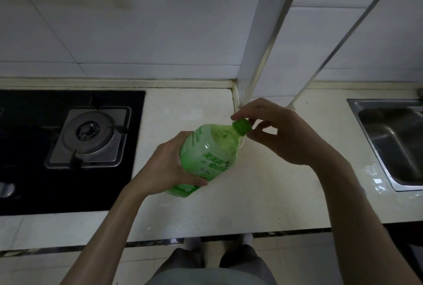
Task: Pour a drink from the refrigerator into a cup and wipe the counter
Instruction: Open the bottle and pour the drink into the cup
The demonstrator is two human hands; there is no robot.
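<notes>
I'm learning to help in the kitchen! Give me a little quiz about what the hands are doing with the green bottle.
1. True or false: the green cap is already off the green drink bottle.
2. The fingers of the right hand pinch: A. the cap, B. a sponge, C. a spoon.
3. Fill in: the bottle's body is gripped by the ____ hand.

Key: 1 false, the cap is still on the neck. 2 A. 3 left; the left hand wraps round the lower part of the bottle, which is tilted above the counter.
</notes>
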